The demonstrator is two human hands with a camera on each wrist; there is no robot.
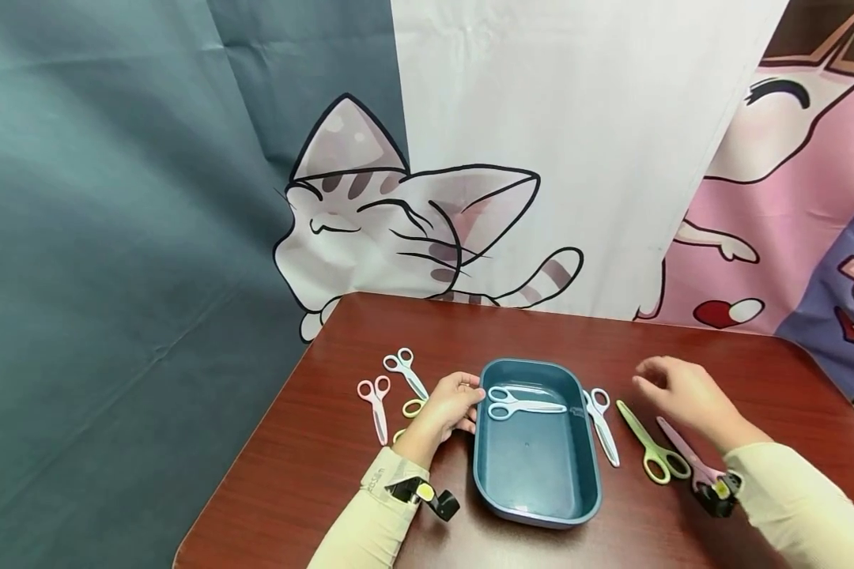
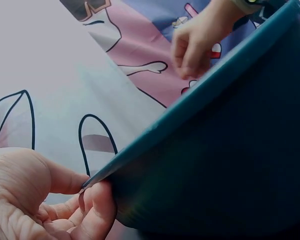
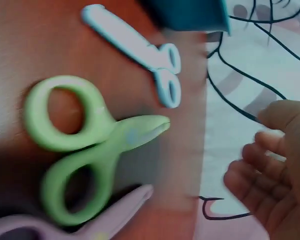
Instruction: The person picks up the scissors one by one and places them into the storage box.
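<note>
My left hand (image 1: 444,409) pinches the left rim of a dark blue plastic tub (image 1: 530,474), thumb on the edge and fingers outside. In the left wrist view the tub's wall (image 2: 215,150) slants across the picture. Inside the tub, near its far end, lies a pair of light blue scissors (image 1: 523,407). My right hand (image 1: 686,395) hovers over the table to the right, its fingers loosely bent around nothing. Closest to it are green scissors (image 1: 648,442) and purple scissors (image 1: 679,450), both with handles toward me. Another light blue pair (image 1: 603,431) lies beside the tub's right wall.
Left of the tub lie pink scissors (image 1: 378,411) and light blue scissors (image 1: 409,375). Yellow handle loops (image 1: 413,408) show partly behind my left hand and forearm. The reddish-brown table (image 1: 277,466) ends at a cartoon-printed cloth (image 1: 612,158) behind.
</note>
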